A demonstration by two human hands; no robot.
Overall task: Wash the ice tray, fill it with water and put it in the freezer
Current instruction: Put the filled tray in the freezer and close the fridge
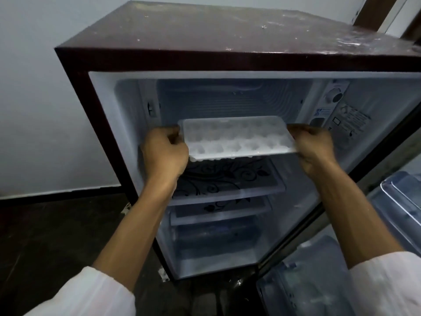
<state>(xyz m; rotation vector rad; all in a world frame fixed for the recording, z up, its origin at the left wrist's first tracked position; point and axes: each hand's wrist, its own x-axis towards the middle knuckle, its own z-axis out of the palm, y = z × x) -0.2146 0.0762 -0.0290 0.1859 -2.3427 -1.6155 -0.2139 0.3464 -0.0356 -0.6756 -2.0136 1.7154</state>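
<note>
Before a pale wall, your maroon fridge (205,37) stands open above a floral shelf (227,181); your left hand (165,153) and right hand (314,148) each grip an end of the white, many-celled ice tray (237,137).

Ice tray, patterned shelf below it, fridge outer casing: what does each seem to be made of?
Ice tray: looks like translucent white plastic, thin moulded rim and rounded cells, held by the left hand and right hand.
Patterned shelf: probably glass with a printed black floral pattern, in a pale plastic frame.
Fridge casing: likely painted metal, dark maroon, glossy but scuffed and speckled white on top.
</note>
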